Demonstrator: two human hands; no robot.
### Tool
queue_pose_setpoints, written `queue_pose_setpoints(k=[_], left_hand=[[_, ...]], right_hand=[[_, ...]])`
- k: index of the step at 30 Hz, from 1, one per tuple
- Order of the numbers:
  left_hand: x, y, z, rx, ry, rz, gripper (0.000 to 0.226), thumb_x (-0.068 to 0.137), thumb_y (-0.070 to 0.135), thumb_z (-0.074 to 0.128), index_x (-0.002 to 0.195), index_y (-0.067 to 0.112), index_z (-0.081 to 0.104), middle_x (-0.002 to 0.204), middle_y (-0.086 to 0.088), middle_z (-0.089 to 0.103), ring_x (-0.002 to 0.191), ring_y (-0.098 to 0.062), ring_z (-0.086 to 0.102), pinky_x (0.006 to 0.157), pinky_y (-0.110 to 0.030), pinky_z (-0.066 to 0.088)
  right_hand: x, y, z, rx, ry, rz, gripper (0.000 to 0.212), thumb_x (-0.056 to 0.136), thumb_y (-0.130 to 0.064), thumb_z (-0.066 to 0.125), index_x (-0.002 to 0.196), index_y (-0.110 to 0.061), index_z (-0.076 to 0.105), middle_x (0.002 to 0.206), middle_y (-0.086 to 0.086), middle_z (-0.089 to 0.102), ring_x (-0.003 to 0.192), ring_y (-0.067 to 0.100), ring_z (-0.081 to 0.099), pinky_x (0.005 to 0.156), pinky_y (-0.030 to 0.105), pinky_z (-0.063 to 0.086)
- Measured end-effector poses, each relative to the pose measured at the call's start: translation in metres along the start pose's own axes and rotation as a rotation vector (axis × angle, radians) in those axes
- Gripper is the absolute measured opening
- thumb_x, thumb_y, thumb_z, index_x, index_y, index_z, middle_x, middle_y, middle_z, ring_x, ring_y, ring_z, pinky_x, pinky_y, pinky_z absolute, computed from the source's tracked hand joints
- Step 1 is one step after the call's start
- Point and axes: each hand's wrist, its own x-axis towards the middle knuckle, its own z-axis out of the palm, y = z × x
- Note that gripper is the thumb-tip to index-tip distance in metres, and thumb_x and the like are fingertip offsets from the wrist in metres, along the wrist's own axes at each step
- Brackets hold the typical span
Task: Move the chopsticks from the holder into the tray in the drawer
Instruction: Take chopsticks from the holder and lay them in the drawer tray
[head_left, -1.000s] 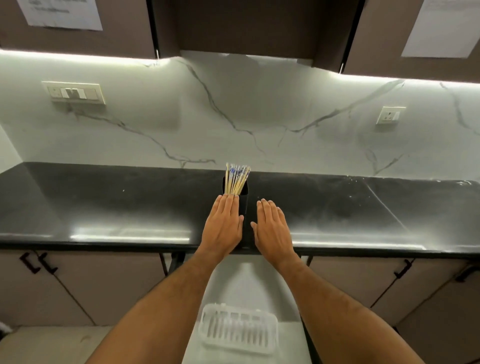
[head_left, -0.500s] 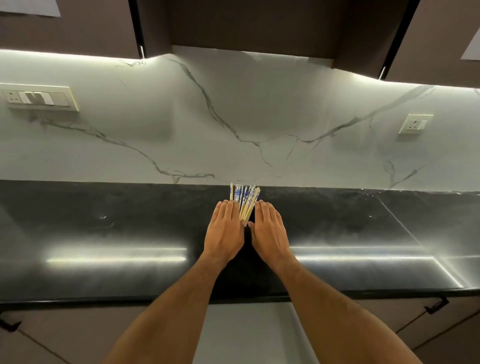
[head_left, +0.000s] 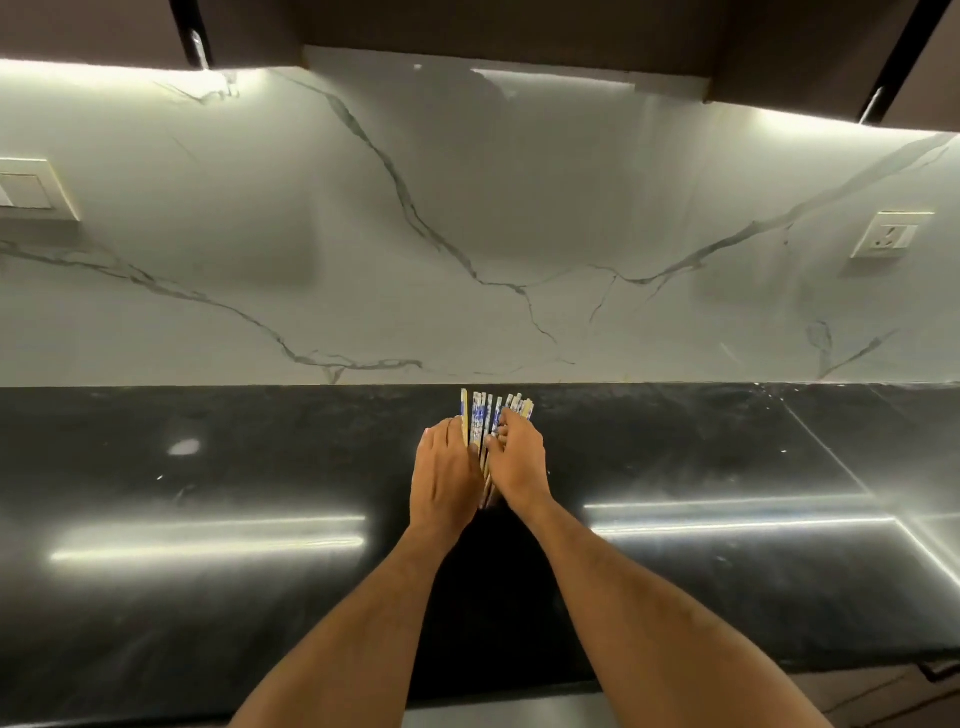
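Both forearms reach up from the bottom of the frame and meet at its centre, over the black countertop. The left hand lies palm down with its fingers straight and pressed together, its inner edge against the left side of the chopsticks. The right hand is angled toward the left hand, and its fingers curl around the right side of the bundle, gripping it. The 2 hands close the bundle between them.

The chopsticks stand close to upright, with their long axis running up the frame and their upper ends fanning slightly toward the upper right. Those ends rise just past the fingertips, in front of the line where the countertop meets the white marble wall. They look pale yellow with blue and white patterned tops. Their lower parts show only as a thin strip between the 2 hands, and the holder is hidden behind the hands.
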Motion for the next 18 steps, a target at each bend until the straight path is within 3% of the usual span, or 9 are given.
queue_pose_setpoints(k=[2,5,8,14,18], left_hand=[[0.011,-0.004,0.007,-0.143,-0.008,-0.143,0.028,0.102,0.023,0.052,0.124,0.006,0.058,0.115,-0.011,0.066,0.101,-0.022,0.064,0.093,-0.037,0.055],[0.024,-0.007,0.015,-0.225,-0.048,-0.258,0.049,0.098,0.034,0.037,0.133,0.004,0.054,0.126,-0.013,0.063,0.112,-0.023,0.061,0.099,-0.033,0.048],[0.035,-0.014,0.026,-0.257,-0.086,-0.267,0.039,0.101,0.027,0.049,0.134,0.006,0.054,0.128,-0.011,0.061,0.115,-0.021,0.059,0.101,-0.035,0.049],[0.041,-0.027,0.042,-0.294,-0.095,-0.302,0.022,0.101,0.024,0.057,0.12,0.015,0.06,0.116,-0.002,0.064,0.096,-0.006,0.056,0.084,-0.02,0.046],[0.04,-0.028,0.043,-0.315,-0.07,-0.285,0.025,0.098,0.019,0.061,0.123,0.014,0.061,0.12,-0.004,0.064,0.104,-0.013,0.061,0.094,-0.033,0.055]], right_hand=[[0.012,0.004,0.006,0.044,0.015,0.013,0.032,0.097,-0.006,0.064,0.129,-0.008,0.06,0.12,0.009,0.069,0.108,0.017,0.067,0.096,0.036,0.059],[0.025,0.007,0.015,0.056,0.048,-0.004,0.03,0.096,-0.006,0.068,0.125,-0.006,0.062,0.115,0.008,0.071,0.099,0.012,0.067,0.088,0.025,0.059],[0.032,0.006,0.023,0.061,0.063,-0.015,0.033,0.095,-0.012,0.07,0.127,-0.006,0.062,0.117,0.008,0.069,0.105,0.016,0.067,0.093,0.032,0.059],[0.046,0.002,0.032,0.04,0.028,-0.003,0.028,0.096,-0.01,0.069,0.123,-0.006,0.063,0.114,0.01,0.071,0.107,0.022,0.068,0.093,0.036,0.059],[0.05,-0.002,0.035,0.026,0.003,0.018,0.05,0.095,-0.009,0.069,0.142,-0.004,0.053,0.126,0.01,0.069,0.117,0.023,0.066,0.102,0.038,0.055]])
